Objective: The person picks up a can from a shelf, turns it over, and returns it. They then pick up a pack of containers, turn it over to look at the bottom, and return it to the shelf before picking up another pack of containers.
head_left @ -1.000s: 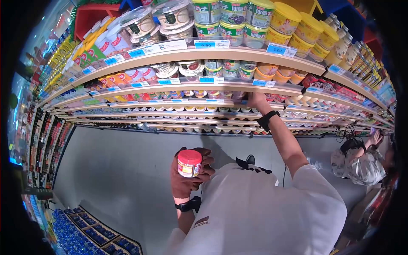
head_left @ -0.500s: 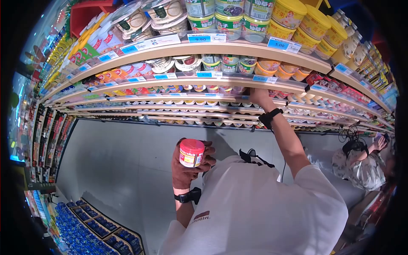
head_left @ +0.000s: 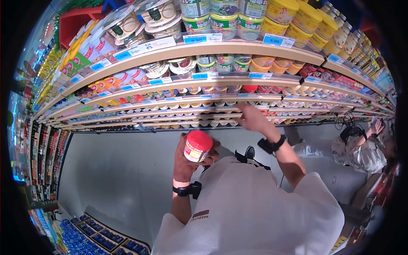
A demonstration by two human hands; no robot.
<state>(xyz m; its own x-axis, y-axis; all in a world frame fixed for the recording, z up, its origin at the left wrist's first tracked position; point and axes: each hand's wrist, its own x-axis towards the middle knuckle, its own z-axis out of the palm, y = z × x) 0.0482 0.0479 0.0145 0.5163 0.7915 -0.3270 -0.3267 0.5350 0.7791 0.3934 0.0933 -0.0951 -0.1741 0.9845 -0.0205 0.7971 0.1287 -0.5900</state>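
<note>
My left hand (head_left: 185,163) is wrapped around a plastic tub with a red lid (head_left: 198,146) and a printed label with a barcode, held upright over the floor in front of my body. My right hand (head_left: 253,117) is in front of the lower shelves with a finger stretched out and no object visible in it. A little above it, a red-lidded tub (head_left: 250,88) sits at the front of the third shelf tier. Both wrists wear black bands.
Curved shelves (head_left: 204,44) with price tags hold bowls, cups and yellow tubs (head_left: 282,10). At the right, another person (head_left: 361,148) stands by the shelves. A display of blue goods (head_left: 91,236) is at lower left. Grey floor (head_left: 123,170) lies between.
My right hand has come out of the third shelf tier, back toward me, and a red lid now shows there. The tub in my left hand has shifted slightly and tilted.
</note>
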